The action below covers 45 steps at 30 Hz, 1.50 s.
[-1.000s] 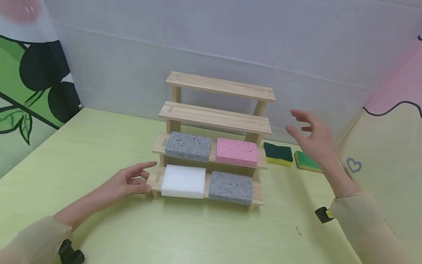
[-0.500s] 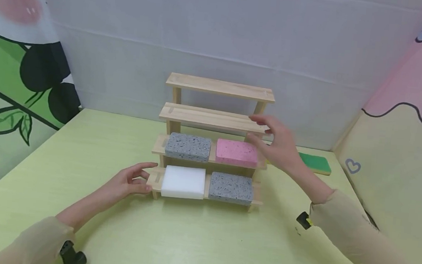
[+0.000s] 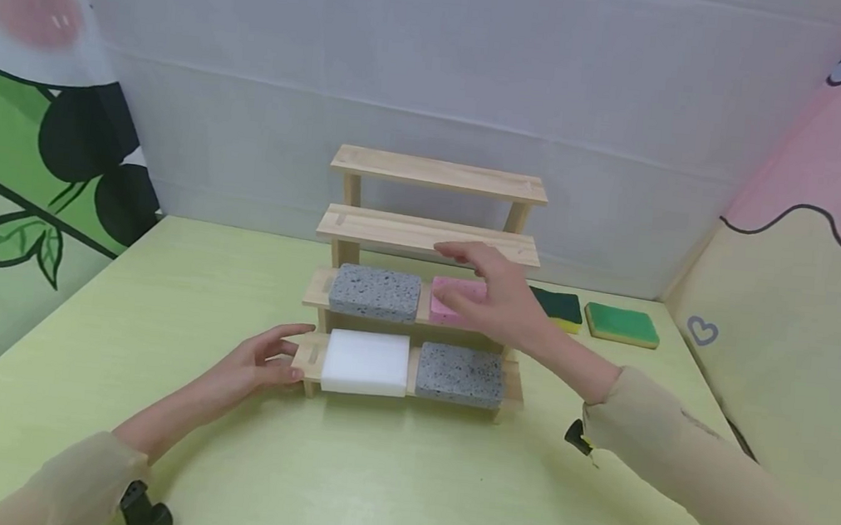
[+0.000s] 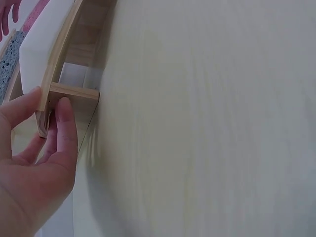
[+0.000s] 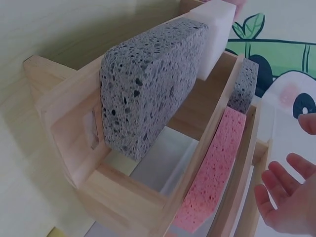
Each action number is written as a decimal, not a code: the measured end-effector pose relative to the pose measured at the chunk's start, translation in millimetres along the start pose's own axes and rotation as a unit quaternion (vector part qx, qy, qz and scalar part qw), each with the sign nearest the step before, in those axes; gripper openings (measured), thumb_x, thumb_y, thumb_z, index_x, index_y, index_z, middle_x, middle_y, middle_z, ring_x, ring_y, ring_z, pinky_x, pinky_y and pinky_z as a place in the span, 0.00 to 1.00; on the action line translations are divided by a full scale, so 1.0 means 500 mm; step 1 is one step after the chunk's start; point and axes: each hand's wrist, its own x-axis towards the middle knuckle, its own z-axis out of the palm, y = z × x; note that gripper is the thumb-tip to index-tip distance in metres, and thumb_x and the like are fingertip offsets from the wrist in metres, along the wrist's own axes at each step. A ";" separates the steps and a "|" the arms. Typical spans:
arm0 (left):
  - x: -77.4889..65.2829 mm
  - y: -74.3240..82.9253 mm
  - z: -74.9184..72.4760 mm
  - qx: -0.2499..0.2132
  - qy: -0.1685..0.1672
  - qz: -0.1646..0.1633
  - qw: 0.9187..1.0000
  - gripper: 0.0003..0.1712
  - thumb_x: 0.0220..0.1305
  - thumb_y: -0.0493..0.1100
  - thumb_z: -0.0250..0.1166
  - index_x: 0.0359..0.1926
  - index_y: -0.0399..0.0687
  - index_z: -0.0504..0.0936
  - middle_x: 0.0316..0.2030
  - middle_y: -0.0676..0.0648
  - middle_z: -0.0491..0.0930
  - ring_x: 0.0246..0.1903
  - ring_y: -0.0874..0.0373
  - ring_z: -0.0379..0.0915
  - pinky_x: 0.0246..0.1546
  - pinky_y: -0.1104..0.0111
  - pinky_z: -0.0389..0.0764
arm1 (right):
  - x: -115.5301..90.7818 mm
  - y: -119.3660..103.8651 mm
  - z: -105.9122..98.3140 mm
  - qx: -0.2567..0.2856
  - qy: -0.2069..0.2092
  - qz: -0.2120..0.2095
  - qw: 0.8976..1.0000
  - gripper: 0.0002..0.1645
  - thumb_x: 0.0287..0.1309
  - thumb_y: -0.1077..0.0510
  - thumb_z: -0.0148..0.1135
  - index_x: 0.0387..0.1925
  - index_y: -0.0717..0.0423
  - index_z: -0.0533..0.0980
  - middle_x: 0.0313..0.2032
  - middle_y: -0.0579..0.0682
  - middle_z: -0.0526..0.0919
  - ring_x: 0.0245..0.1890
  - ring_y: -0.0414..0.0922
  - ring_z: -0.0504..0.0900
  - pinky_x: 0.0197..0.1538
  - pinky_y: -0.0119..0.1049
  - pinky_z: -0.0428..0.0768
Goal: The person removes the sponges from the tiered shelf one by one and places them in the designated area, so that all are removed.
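Note:
A stepped wooden shelf (image 3: 426, 236) stands on the table. My left hand (image 3: 262, 359) grips the left end of its lowest board; in the left wrist view the thumb and fingers (image 4: 66, 123) pinch that board end. My right hand (image 3: 503, 299) reaches over the second step, fingers apart with nothing between them, and partly covers a pink sponge (image 3: 456, 289). The right wrist view shows that hand beyond the pink sponge (image 5: 217, 170), apart from it. Left of the pink one lies a grey speckled sponge (image 3: 375, 292). On the lowest step sit a white sponge (image 3: 365, 362) and another grey sponge (image 3: 461, 374).
Two scouring sponges lie on the table (image 3: 387, 476) right of the shelf: a dark green and yellow one (image 3: 562, 310), partly behind the right hand, and a light green one (image 3: 621, 324). The upper two shelf boards rise behind. A white cloth backdrop (image 3: 438, 64) hangs close behind the shelf.
My right hand has moved left, from above the scouring sponges to over the pink sponge. My left hand keeps its grip on the shelf end.

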 end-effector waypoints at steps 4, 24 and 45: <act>0.000 0.000 0.003 -0.014 0.001 -0.001 1.000 0.42 0.67 0.42 0.63 0.77 0.47 0.52 0.61 0.30 0.66 0.49 0.57 0.79 0.52 0.68 0.84 | 0.008 -0.008 0.015 -0.027 -0.023 -0.010 0.999 0.34 0.61 0.50 0.66 0.68 0.47 0.69 0.65 0.46 0.75 0.65 0.47 0.73 0.68 0.50 0.73; 0.000 -0.006 0.005 -0.016 0.011 -0.017 1.000 0.42 0.67 0.43 0.63 0.77 0.52 0.53 0.59 0.35 0.68 0.49 0.57 0.80 0.54 0.66 0.84 | 0.042 -0.025 0.051 -0.142 -0.110 -0.003 0.984 0.46 0.56 0.35 0.67 0.73 0.42 0.62 0.34 0.42 0.85 0.58 0.44 0.75 0.71 0.65 0.58; 0.003 -0.004 0.006 -0.013 0.017 -0.025 0.999 0.42 0.66 0.44 0.64 0.76 0.52 0.54 0.59 0.35 0.68 0.49 0.57 0.78 0.54 0.66 0.84 | 0.062 -0.019 0.070 -0.176 -0.138 0.017 0.975 0.46 0.54 0.34 0.68 0.72 0.38 0.63 0.53 0.46 0.82 0.56 0.42 0.76 0.62 0.53 0.65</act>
